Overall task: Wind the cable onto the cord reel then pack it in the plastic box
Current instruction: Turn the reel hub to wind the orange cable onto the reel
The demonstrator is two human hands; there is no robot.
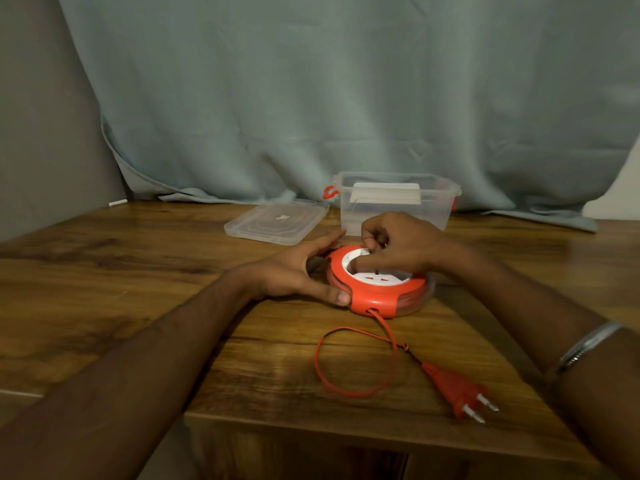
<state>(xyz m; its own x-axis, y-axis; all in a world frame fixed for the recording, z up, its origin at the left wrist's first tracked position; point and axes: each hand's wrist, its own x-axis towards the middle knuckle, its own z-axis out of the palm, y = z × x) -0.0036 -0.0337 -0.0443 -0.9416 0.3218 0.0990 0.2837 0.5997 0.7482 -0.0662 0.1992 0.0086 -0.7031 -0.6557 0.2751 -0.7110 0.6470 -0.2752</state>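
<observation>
Because the winding needs the housing kept from spinning, the left hand [294, 271] sits at centre frame with its fingers spread and curved around the left rim of the cord reel [379, 287], thumb pressed against the near edge, bracing it flat on the wooden table [138, 271]. Up and a little left of that hand, the clear lid [277, 221] lies flat and off to the side, apparently set there so the box mouth stays free. Just right of centre, the right hand [398, 244] comes over the reel's white hub with its fingers curled tight together on something at the hub, probably a small winding knob, though the knob itself is hidden under the fingers. Directly behind the reel, in the upper middle of the frame, the plastic box [398, 202] stands open and near, ready to take the reel. Lower and right of centre, the cable [353, 365] leaves a port on the reel's near face and lies in one loose loop on the table, so I judge the winding nearly done. Farther right and lower, the plug [457, 389] rests on the table, pins pointing to the lower right
</observation>
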